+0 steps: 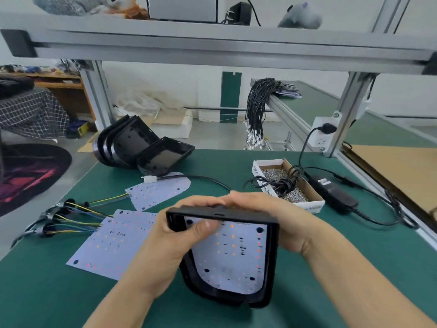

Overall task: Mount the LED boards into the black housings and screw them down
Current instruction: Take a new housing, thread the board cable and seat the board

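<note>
The work surface was a green mat under an aluminium frame, with concrete floor beyond its far edge. A cardboard box right of the held black housing contained small metal screws with a black cable coil lying across them. The left hand gripped the housing's left wall, thumb pressing the LED board seated inside, while the right hand curled over its far rim; spare LED boards lay left of it and empty housings stood beyond it.
</note>
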Tool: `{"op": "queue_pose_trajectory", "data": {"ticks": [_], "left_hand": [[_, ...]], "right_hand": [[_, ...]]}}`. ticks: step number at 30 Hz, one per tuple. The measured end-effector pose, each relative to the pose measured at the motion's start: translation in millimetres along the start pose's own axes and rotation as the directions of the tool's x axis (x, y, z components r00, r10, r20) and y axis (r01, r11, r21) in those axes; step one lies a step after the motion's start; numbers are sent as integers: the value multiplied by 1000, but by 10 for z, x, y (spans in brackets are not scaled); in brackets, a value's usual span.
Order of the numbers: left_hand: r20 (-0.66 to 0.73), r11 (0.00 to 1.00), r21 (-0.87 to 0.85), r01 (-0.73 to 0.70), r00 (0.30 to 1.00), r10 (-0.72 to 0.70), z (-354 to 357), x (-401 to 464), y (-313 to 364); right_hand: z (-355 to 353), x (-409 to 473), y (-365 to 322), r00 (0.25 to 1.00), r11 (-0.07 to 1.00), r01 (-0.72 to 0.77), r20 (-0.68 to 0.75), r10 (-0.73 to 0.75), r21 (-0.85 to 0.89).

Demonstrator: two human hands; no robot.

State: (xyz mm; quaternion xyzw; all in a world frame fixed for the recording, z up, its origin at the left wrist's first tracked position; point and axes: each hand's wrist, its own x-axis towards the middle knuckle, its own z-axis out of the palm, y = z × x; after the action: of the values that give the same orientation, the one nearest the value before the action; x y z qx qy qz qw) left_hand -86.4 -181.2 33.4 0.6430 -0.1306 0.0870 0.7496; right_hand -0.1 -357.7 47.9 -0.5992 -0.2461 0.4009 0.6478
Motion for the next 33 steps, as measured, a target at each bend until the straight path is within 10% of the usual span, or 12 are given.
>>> {"op": "queue_pose_trajectory", "data": {"ticks": [16, 20, 25, 30, 33], "left_hand": [[17, 992, -100, 80, 997, -79, -3, -71, 2], [-41, 986, -115, 120, 991, -126, -26, -59, -17], [36, 994, -60, 89, 996, -87, 14, -26, -2], [100, 999, 12, 35, 994, -36, 67, 36, 42], [98, 999, 35, -16, 995, 13, 54, 42, 49]], "right_hand": [[-115, 101, 71, 945, 929, 171, -213, -249, -328], [-118, -108, 54, 753, 859, 5, -563, -340, -512], [258, -335, 123, 924, 963, -265, -297, 239, -49], [290, -69, -35, 926, 861, 14, -331, 181, 509], [256, 54, -52, 875, 924, 86, -472, 110, 374]]}}
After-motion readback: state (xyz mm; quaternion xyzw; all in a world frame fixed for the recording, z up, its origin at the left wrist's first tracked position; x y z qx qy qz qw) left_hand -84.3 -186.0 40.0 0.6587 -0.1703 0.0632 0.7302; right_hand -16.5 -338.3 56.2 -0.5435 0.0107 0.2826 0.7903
